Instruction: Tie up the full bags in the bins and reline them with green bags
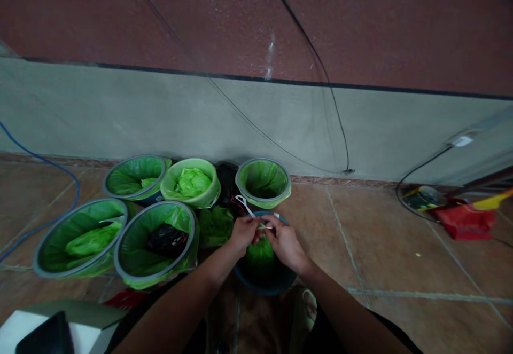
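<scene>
My left hand [245, 233] and my right hand [285, 241] come close together above a dark blue bin [265, 290] between my feet. Each hand is closed in a pinch on a white drawstring [245, 204], whose loop sticks up past my left fingers. Below my hands, a gathered green garbage bag [261, 258] hangs down inside the bin. My fingers partly hide the neck of the bag. Just left of my left hand lies another green bag [215, 227].
Several bins with green liners stand to the left, including a grey-rimmed bin [156, 276] holding a black bag [167, 238]. Another lined bin [263, 204] is by the wall. A blue hose [76, 188] crosses the left floor; a red dustpan [465, 223] lies right.
</scene>
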The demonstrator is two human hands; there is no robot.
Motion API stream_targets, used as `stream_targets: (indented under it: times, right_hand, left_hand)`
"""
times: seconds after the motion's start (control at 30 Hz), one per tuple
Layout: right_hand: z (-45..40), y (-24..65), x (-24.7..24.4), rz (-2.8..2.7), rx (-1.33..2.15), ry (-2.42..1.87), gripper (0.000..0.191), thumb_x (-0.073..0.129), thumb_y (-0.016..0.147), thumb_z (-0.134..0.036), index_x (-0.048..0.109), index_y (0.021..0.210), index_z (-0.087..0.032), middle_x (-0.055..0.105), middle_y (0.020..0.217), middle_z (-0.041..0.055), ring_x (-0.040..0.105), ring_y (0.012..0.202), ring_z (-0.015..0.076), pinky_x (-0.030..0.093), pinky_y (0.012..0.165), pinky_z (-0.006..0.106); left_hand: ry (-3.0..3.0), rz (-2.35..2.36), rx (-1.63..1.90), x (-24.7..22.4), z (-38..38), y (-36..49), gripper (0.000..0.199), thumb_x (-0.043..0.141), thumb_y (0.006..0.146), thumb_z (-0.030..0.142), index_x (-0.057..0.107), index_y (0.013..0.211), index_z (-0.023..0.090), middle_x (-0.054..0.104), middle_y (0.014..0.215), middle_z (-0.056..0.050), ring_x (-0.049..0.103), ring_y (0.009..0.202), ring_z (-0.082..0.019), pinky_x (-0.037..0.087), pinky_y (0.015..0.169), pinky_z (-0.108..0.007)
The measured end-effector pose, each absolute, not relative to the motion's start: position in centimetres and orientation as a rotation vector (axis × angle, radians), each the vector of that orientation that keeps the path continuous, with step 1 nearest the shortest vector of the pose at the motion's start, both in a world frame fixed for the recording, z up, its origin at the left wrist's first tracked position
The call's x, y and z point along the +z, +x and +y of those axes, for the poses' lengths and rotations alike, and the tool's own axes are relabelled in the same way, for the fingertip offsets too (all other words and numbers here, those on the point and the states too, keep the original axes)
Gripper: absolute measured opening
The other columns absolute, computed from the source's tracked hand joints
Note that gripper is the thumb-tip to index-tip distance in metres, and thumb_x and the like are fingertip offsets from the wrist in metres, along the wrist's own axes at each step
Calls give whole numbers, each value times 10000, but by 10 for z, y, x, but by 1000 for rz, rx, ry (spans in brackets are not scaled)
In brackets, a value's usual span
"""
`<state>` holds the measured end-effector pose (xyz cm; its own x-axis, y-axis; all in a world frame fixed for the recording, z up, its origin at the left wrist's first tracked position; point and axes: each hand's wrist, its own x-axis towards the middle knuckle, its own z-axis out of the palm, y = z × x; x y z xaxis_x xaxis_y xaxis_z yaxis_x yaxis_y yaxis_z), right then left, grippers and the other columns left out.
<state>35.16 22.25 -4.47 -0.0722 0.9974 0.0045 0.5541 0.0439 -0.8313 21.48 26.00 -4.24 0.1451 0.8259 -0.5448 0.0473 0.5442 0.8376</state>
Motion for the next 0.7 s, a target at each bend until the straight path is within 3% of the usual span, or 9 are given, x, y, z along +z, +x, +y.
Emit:
stream_targets:
  times: [0.07, 0.17, 0.33, 0.4, 0.5, 0.7]
  right_hand:
    - [221, 351, -43, -1805, 826, -1525, 225, 467, 874, -164, 656, 970, -241, 682, 946, 51, 614, 917, 213, 438, 876, 340]
    - [220, 351, -42, -1899, 772, -1492, 241, 427, 914, -187, 625, 782, -227, 649, 852, 58, 582, 858, 207, 423, 834, 333]
    - [223, 354, -49, -1835, 912, -1624, 219, 432, 894, -208, 609, 765, -210, 620, 790, 48, 545, 757, 186, 409, 757, 328]
    - [225, 356, -53, -1688, 1127, -1661, 174, 470, 858, -236, 600, 746, -206, 587, 710, 16, 510, 666, 159, 401, 679, 305]
    - [227, 358, -57, -1359, 1473, -1630, 114, 543, 762, -285, 580, 696, -199, 521, 624, -27, 455, 578, 120, 374, 592, 263]
    - [225, 357, -54, -989, 1652, -1587, 170, 618, 629, -331, 624, 718, -187, 549, 650, -24, 496, 610, 111, 389, 583, 240]
  left_hand:
    - [786, 1329, 643, -41, 260, 214, 321, 662, 803, 438, 630, 701, 136, 528, 453, 38, 400, 328, -52, 283, 371, -183]
    - [829, 1339, 609, -42, 263, 212, 281, 637, 817, 388, 617, 678, 143, 526, 454, 39, 400, 333, -57, 290, 384, -192]
    - [1203, 1334, 619, -49, 271, 207, 210, 590, 822, 339, 651, 710, 173, 587, 519, 14, 504, 423, -109, 362, 465, -228]
    - [1326, 1307, 622, -53, 273, 206, 129, 581, 806, 269, 675, 834, 185, 626, 584, 12, 568, 513, -133, 408, 535, -236]
    - [1420, 1250, 614, -60, 274, 205, 235, 547, 759, 138, 646, 964, 196, 650, 668, 20, 601, 617, -139, 436, 611, -236]
    - [1538, 1175, 602, -65, 269, 203, 214, 539, 666, 40, 545, 804, 204, 626, 739, 23, 591, 697, -132, 436, 657, -234]
